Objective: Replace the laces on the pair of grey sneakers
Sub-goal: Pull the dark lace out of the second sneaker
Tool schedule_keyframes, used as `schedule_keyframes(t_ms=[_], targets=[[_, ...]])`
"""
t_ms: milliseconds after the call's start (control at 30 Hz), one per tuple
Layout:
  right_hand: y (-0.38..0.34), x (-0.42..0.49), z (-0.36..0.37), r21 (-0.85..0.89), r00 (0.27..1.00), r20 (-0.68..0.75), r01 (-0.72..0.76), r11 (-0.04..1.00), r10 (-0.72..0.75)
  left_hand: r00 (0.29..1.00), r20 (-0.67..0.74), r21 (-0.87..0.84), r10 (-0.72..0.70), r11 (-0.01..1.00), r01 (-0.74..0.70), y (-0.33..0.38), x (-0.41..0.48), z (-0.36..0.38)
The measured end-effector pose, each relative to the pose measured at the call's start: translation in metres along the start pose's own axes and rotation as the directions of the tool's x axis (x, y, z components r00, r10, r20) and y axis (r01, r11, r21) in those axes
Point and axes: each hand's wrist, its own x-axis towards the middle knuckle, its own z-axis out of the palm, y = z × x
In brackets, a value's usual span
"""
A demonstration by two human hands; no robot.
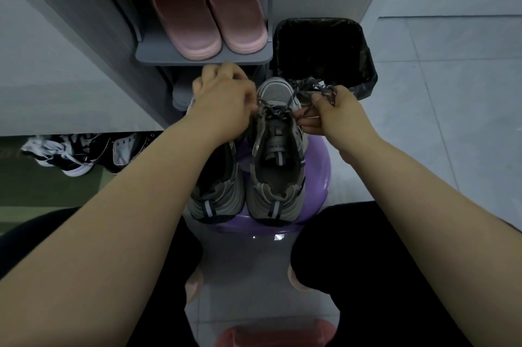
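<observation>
Right hand (pixel 336 115): fingers curled round a bunched loop of the dark speckled lace (pixel 316 89), held off the right side of the right sneaker (pixel 278 171), near its toe. Left hand (pixel 223 98): fingers curled in at the left eyelet row. Its fingertips are hidden, so I cannot tell whether it pinches the lace or only steadies the shoe.

Both grey sneakers stand side by side on the purple stool (pixel 319 166), heels at its near edge, toes toward its far edge. The left sneaker (pixel 217 191) sits at the stool's left edge, its toe covered by the left hand. The lace is crossed through only the front eyelets of the right sneaker.

Risks (judgement):
- A sideways pull by the right hand could drag the shoe toward the stool's right edge if the left hand does not brace it.
- The lace may snag at the crossings.
- The left sneaker, close to the edge, could be knocked off.

Surroundings: bin (pixel 367 70) with a black liner just beyond the right hand, so slack lace could drop in. A shelf (pixel 203 58) carrying pink slippers (pixel 206 7) overhangs just beyond the left hand and limits its reach. Black-and-white sneakers (pixel 70 154) lie well apart to the left.
</observation>
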Motion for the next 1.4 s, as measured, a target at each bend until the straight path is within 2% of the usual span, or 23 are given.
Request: schedule_keyframes(t_ms=[133,200,267,333,400,467,567,633,700,733,767,800,867,900,1067,1200,1267,1333,1400], targets=[[0.002,0.0,-0.002,-0.004,1.0,0.01,0.002,1.0,-0.002,0.977,-0.193,-0.052,-0.089,0.995,0.081,0.0,0.003,-0.017],[0.003,0.0,-0.003,-0.086,0.998,0.045,0.051,0.995,-0.047,0.985,-0.16,-0.11,-0.069,0.993,0.052,0.0,0.002,-0.018],[0.006,-0.002,-0.002,-0.194,0.995,0.075,0.077,0.978,-0.064,0.998,-0.06,-0.117,-0.029,0.993,0.022,0.001,0.0,-0.012],[0.008,-0.003,0.001,-0.171,0.996,0.082,0.061,0.983,-0.047,0.999,0.037,-0.08,0.004,0.997,-0.001,0.003,-0.002,-0.004],[0.009,-0.002,0.002,-0.068,0.997,0.076,0.035,0.997,-0.029,0.995,0.1,-0.037,0.017,0.999,-0.013,0.003,-0.002,0.003],[0.011,0.0,0.001,-0.014,0.998,0.064,0.02,1.0,-0.019,0.996,0.086,-0.042,0.016,0.999,-0.013,0.002,-0.002,0.007],[0.014,0.003,0.0,-0.046,0.999,0.046,0.027,0.999,-0.025,1.0,-0.025,-0.156,0.002,0.988,-0.006,0.004,-0.002,0.007],[0.015,0.002,0.001,-0.225,0.995,0.018,0.104,0.969,-0.102,1.0,-0.026,-0.203,-0.002,0.979,-0.003,0.003,-0.001,0.007],[0.015,0.0,0.001,-0.519,0.968,0.045,0.232,0.822,-0.245,0.999,0.039,-0.213,0.008,0.977,0.001,0.002,0.001,0.008],[0.013,-0.002,0.002,-0.592,0.952,0.063,0.278,0.756,-0.301,0.997,0.074,-0.196,0.017,0.981,-0.002,0.001,0.001,0.009],[0.012,-0.003,0.002,-0.61,0.944,0.074,0.297,0.734,-0.32,0.995,0.096,-0.166,0.021,0.986,-0.005,0.002,0.002,0.009],[0.011,-0.003,0.003,-0.556,0.95,0.073,0.291,0.778,-0.303,0.994,0.102,-0.128,0.026,0.992,-0.013,0.003,0.002,0.01],[0.008,-0.003,0.005,-0.321,0.976,0.038,0.214,0.922,-0.214,0.993,0.105,-0.078,0.048,0.996,-0.039,0.005,0.002,0.012],[0.006,-0.004,0.005,-0.232,0.984,0.044,0.176,0.957,-0.17,0.992,0.106,-0.073,0.066,0.996,-0.059,0.006,0.002,0.013],[-0.004,-0.003,-0.004,-0.06,0.991,0.134,0.031,0.998,-0.023,0.99,0.133,-0.172,0.035,0.985,-0.012,0.0,0.004,0.018],[-0.011,-0.006,-0.009,-0.096,0.968,0.248,0.073,0.993,-0.047,0.994,0.087,-0.487,-0.073,0.867,0.106,-0.005,0.007,0.005],[-0.013,-0.01,-0.009,-0.14,0.938,0.338,0.134,0.981,-0.08,1.0,0.019,-0.429,-0.021,0.903,0.027,-0.006,0.006,-0.002],[-0.02,-0.015,-0.009,-0.22,0.885,0.461,0.186,0.958,-0.066,0.994,-0.031,-0.317,0.104,0.942,-0.109,-0.005,0.004,-0.003],[-0.026,-0.015,-0.011,-0.336,0.885,0.465,0.211,0.918,-0.033,0.98,-0.005,-0.263,0.199,0.945,-0.194,-0.002,0.002,0.0]])
